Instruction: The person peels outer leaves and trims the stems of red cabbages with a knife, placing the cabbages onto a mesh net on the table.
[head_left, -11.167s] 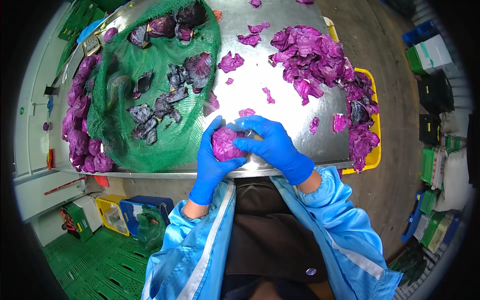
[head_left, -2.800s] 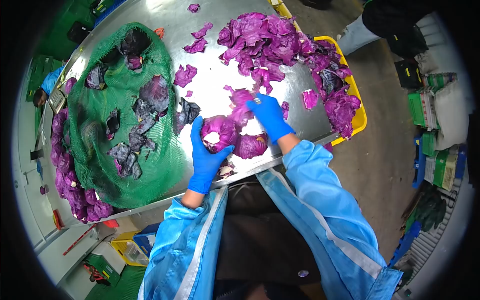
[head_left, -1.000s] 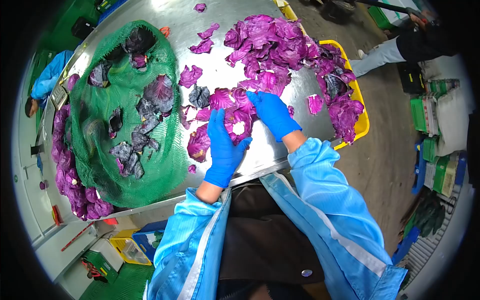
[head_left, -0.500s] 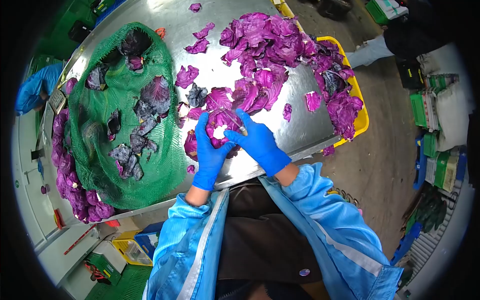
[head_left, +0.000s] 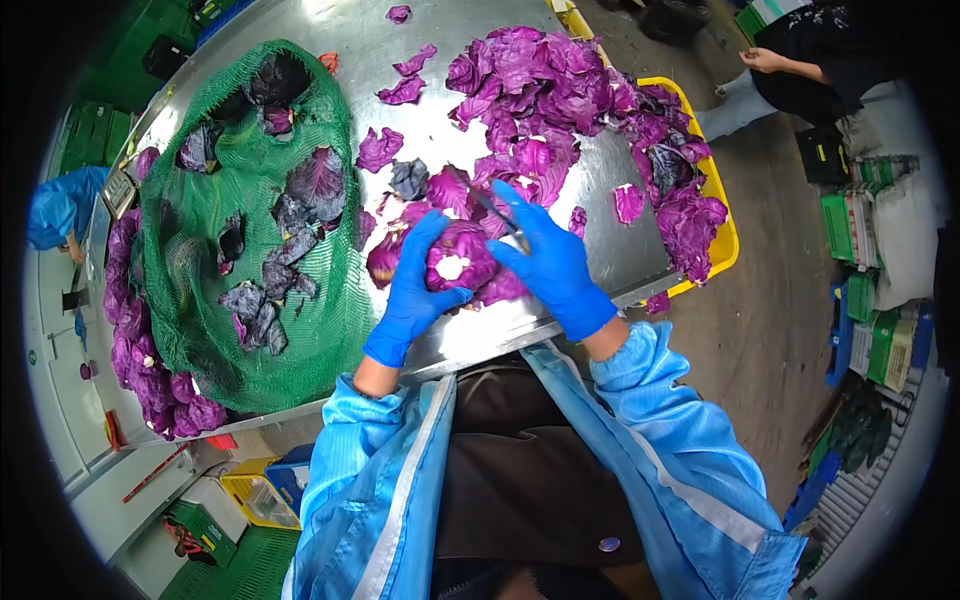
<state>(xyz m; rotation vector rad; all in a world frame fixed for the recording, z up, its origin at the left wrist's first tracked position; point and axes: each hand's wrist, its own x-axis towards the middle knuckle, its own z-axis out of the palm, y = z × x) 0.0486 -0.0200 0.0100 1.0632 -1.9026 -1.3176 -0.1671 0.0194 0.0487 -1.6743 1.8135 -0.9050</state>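
A red cabbage head [head_left: 470, 245] sits over the metal table close to my body, its white cut stem end turned up toward me. My left hand [head_left: 413, 295], in a blue glove, is closed around the cabbage's left side, thumb below and fingers above. To the right, my gloved right hand [head_left: 558, 275] holds a knife [head_left: 486, 204]; its dark blade points up and left above the cabbage, apart from the stem end. Loose purple leaves lie behind and around the cabbage, with a dark wilted leaf [head_left: 409, 179] just beyond it.
A green mesh bag [head_left: 185, 345] with dark leaves lies on the left of the metal table [head_left: 610, 255]. Whole red cabbages [head_left: 135, 340] line the left edge. Leaves are heaped at the back [head_left: 530, 80] and in a yellow crate [head_left: 728, 225]. Two people stand nearby.
My right hand has drawn the knife rightward, off the cabbage, and the blade now shows. My left hand has shifted slightly while keeping the cabbage. At upper right, a person's hand has come into view.
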